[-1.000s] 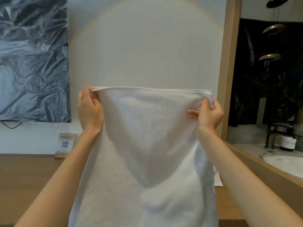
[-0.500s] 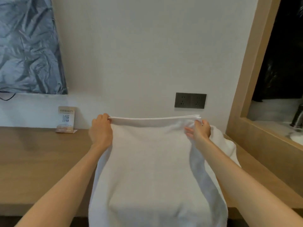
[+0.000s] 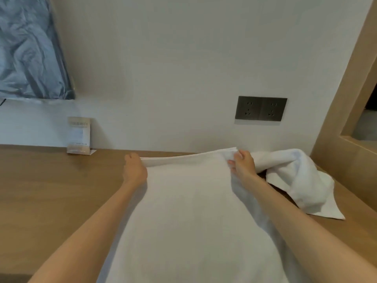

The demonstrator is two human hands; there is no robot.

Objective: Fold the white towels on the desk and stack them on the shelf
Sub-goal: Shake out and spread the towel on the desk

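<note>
Both hands, left hand (image 3: pixel 135 171) and right hand (image 3: pixel 242 163), pinch the far corners of a white towel (image 3: pixel 189 211) stretched between them over the tabletop (image 3: pixel 51 190); a crumpled towel (image 3: pixel 295 176) lies just right of the right hand.

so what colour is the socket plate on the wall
The socket plate is dark grey, seen in the head view.

The left hand (image 3: pixel 135 172) and right hand (image 3: pixel 242 166) are coming down from high against the wall, lowering the white towel (image 3: pixel 193 211) onto the desk (image 3: pixel 51 190) (the edge pinched in the fingers is now almost meeting the wood), with the cloth below the fingers spreading flat.
</note>
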